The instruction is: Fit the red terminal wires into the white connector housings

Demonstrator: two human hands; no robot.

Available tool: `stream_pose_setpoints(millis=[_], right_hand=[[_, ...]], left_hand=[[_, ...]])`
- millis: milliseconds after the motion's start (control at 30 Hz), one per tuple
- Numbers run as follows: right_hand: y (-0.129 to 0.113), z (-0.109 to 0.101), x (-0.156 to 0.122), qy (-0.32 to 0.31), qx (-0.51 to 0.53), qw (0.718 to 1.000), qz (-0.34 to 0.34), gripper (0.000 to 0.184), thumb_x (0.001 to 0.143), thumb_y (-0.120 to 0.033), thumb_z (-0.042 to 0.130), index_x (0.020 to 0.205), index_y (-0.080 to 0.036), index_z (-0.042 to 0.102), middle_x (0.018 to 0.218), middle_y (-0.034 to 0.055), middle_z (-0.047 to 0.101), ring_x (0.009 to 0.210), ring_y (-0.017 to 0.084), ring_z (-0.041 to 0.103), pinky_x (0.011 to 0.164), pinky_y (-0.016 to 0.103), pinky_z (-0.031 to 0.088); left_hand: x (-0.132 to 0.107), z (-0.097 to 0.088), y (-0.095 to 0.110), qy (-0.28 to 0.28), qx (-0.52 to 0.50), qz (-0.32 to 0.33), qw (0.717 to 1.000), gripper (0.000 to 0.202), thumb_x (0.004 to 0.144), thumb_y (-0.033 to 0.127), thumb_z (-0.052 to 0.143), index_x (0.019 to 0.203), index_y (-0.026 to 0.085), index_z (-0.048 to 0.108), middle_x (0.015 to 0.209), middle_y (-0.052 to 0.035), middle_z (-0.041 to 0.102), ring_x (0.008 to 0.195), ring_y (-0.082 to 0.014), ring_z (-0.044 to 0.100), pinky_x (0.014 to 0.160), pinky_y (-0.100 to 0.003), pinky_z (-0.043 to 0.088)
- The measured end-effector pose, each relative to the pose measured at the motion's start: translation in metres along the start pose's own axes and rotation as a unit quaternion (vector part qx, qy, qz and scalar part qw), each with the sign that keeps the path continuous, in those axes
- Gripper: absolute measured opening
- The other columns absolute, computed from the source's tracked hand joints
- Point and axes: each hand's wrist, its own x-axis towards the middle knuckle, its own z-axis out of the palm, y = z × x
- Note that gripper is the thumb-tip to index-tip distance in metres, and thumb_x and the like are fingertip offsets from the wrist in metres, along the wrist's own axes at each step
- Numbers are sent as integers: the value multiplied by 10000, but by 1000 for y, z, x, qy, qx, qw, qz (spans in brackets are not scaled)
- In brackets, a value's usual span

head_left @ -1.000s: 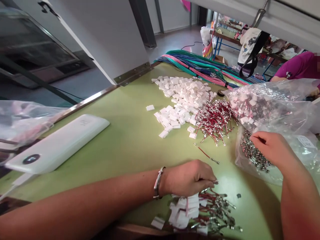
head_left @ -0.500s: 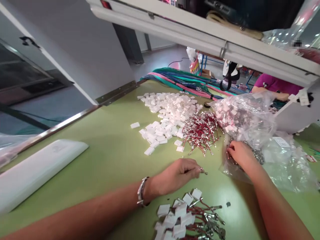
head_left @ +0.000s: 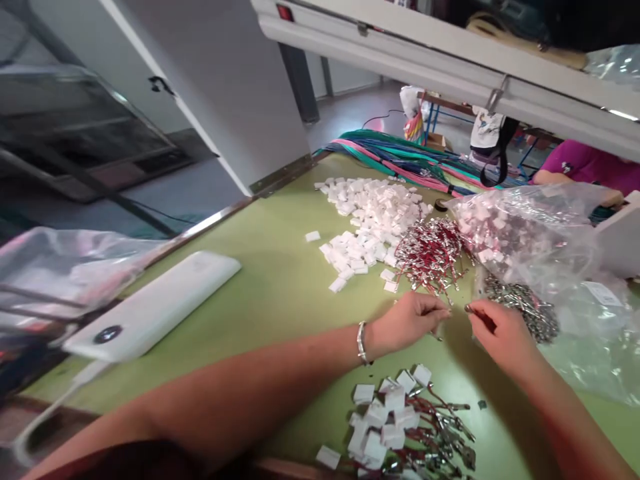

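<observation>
My left hand (head_left: pixel 407 319) is closed in a pinch over the green table (head_left: pixel 265 293), just below a bundle of short red wires with metal terminals (head_left: pixel 431 252); what it pinches is too small to name. My right hand (head_left: pixel 495 330) is close beside it, fingers pinched on a small metal piece next to a heap of metal terminals (head_left: pixel 525 307) at the mouth of a clear plastic bag (head_left: pixel 530 233). A pile of white plastic connector housings (head_left: pixel 373 213) lies behind the wires. Below my hands lies a heap of housings fitted with red wires (head_left: pixel 400 427).
A white power bank (head_left: pixel 155 307) lies at the left beside another clear bag (head_left: pixel 60 273). Coloured cable bundles (head_left: pixel 400 157) run across the far edge. A person in a purple shirt (head_left: pixel 590 167) sits at the back right. A white shelf rail (head_left: pixel 450 63) hangs overhead.
My right hand has come out of the bag and moved left toward my left hand. My left hand has risen from the finished heap toward the red wires. The view shifted.
</observation>
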Motion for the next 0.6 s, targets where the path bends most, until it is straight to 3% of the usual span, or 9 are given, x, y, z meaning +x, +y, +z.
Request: stream_pose_setpoints(millis=[67, 167, 433, 600], right_hand=[[-3, 12, -7, 59, 53, 996, -41, 180, 868, -203, 490, 898, -178, 666, 729, 25, 662, 626, 137, 594, 597, 246, 449], [-8, 25, -10, 93, 86, 990, -62, 171, 885, -206, 506, 879, -180, 675, 691, 17, 626, 600, 129, 576, 565, 238, 444], [-5, 35, -16, 74, 66, 992, -75, 171, 917, -194, 480, 902, -198, 650, 721, 28, 679, 623, 141, 617, 591, 252, 470], [-6, 36, -22, 85, 26, 989, -116, 237, 937, -183, 441, 1016, -179, 664, 747, 52, 680, 635, 151, 617, 603, 272, 479]], left_hand=[[-2, -1, -1, 3, -4, 5, 1000, 242, 889, 273, 516, 797, 127, 685, 603, 3, 636, 541, -72, 536, 514, -176, 444], [-5, -1, -2, 1, 11, 3, 1000, 214, 885, 245, 526, 838, 129, 699, 642, -4, 664, 580, -78, 572, 555, -186, 475], [-8, -1, -1, -11, 70, 30, 997, 239, 910, 242, 510, 830, 122, 701, 655, -9, 664, 592, -78, 573, 549, -182, 464], [-12, -6, -2, -19, 201, 94, 975, 275, 953, 266, 465, 858, 147, 694, 695, -10, 668, 628, -86, 591, 582, -197, 466]])
